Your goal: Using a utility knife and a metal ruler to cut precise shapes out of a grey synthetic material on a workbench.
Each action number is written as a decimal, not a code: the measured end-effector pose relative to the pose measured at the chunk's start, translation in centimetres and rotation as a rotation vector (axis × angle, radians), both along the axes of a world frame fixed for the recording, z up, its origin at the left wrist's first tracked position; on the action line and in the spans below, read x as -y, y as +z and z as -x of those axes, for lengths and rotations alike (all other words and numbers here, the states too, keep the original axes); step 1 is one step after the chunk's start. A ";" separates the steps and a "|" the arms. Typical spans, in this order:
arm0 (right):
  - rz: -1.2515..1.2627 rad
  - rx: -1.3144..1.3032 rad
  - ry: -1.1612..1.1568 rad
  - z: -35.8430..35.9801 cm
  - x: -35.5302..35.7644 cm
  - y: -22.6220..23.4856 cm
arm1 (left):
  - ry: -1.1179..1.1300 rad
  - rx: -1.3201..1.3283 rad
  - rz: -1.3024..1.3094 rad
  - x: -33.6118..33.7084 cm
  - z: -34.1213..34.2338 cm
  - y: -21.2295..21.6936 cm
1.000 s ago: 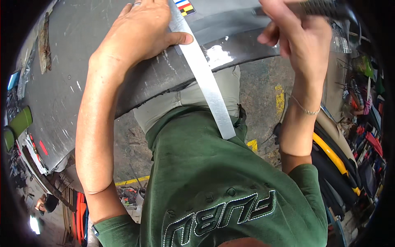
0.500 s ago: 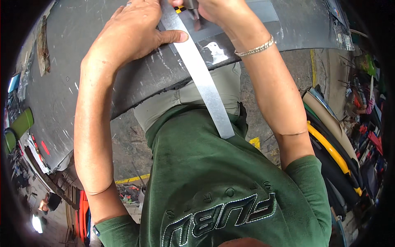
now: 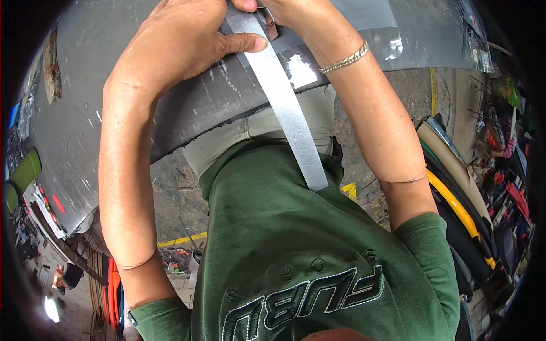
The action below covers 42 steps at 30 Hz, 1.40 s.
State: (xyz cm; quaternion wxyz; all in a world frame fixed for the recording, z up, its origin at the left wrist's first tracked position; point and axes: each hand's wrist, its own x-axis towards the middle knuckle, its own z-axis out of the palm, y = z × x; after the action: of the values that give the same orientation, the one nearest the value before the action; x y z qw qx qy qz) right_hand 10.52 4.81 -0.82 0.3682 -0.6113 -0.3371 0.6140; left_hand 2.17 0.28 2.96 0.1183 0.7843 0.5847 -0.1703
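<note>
A long flat silver metal ruler [image 3: 287, 108] is laid diagonally across the curved grey sheet-metal panel [image 3: 96, 113], its lower end overhanging the panel edge above the green shirt [image 3: 296, 250]. The ruler's upper end is pinned by the left hand [image 3: 176, 48], fingers spread flat, thumb pressed against the strip's edge. The right hand [image 3: 296, 17] is closed around a small dark tool [image 3: 268, 20] at the ruler's top; the tool's kind cannot be told. A bracelet [image 3: 344, 58] is worn on the right wrist.

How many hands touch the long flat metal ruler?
2. The left hand presses the long flat metal ruler onto the grey sheet; the right hand is at its top end, partly cropped.
</note>
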 end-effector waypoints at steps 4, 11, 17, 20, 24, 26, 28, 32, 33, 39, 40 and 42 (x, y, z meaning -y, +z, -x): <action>-0.329 -0.395 0.211 -2.1 -0.1 -3.3 | -0.001 0.079 -0.020 0.0 1.5 -1.5; -0.388 -0.370 0.166 -2.2 0.0 -4.2 | 0.052 0.054 0.092 -0.6 -0.7 0.6; -0.423 -0.366 0.182 -2.1 0.1 -4.2 | 0.073 0.042 0.095 -0.4 -0.6 0.6; -0.438 -0.350 0.185 -2.2 0.3 -4.0 | 0.057 0.042 0.078 -0.4 -0.5 0.5; -0.436 -0.346 0.200 -2.0 0.3 -4.2 | 0.048 0.040 0.079 -0.5 -0.4 0.3; -0.454 -0.354 0.195 -1.9 0.4 -4.4 | 0.039 0.064 0.056 -0.3 0.0 -0.1; -0.475 -0.363 0.185 -1.9 0.4 -4.5 | 0.024 0.086 0.032 -0.4 -0.1 -0.1; -0.530 -0.297 0.188 -2.4 0.3 -4.5 | 0.088 0.084 0.118 -0.8 -0.6 0.5; -0.620 -0.241 0.216 -2.5 0.3 -4.7 | 0.069 0.084 0.113 -0.8 -0.7 0.5; -1.375 0.452 0.120 -2.3 -1.2 -7.7 | -0.265 0.457 -0.229 -0.3 4.7 -5.7; -1.373 0.446 0.123 -2.2 -1.1 -7.8 | -0.260 0.454 -0.226 -0.1 3.5 -4.2; -1.512 0.437 0.093 -2.2 -0.9 -7.8 | -0.114 0.173 -0.100 0.0 1.1 -1.4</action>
State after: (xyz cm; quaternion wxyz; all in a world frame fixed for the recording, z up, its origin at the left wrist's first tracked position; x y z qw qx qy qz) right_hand 12.69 5.73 -8.65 0.5834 -0.2869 -0.7534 0.0988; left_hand 1.11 0.29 1.52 0.1191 0.8331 0.5343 -0.0793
